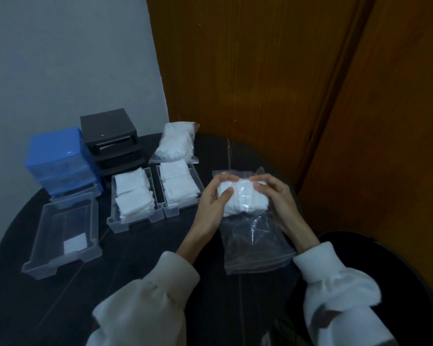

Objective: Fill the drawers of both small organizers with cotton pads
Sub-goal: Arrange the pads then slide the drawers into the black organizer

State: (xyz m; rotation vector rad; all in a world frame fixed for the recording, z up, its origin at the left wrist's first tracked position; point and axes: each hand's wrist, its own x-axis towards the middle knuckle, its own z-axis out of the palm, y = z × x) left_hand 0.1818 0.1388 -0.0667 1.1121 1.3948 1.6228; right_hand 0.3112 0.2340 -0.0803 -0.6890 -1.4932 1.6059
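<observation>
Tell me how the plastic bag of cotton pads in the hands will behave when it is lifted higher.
The plastic bag is likely floppy: its lower, seemingly empty part hangs crumpled below the left hand and right hand. It is probably light, since the cotton pads fill only the upper part. The glossy film may be slippery, so the wad could shift inside.

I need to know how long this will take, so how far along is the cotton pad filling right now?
Done: two clear drawers sit packed with pads.

In hand: the left hand and right hand grip a half-empty bag bunched around the remaining pads.

Left: the near drawer holds one pad, all three stand outside the blue organizer and black organizer, and a full bag waits.
</observation>
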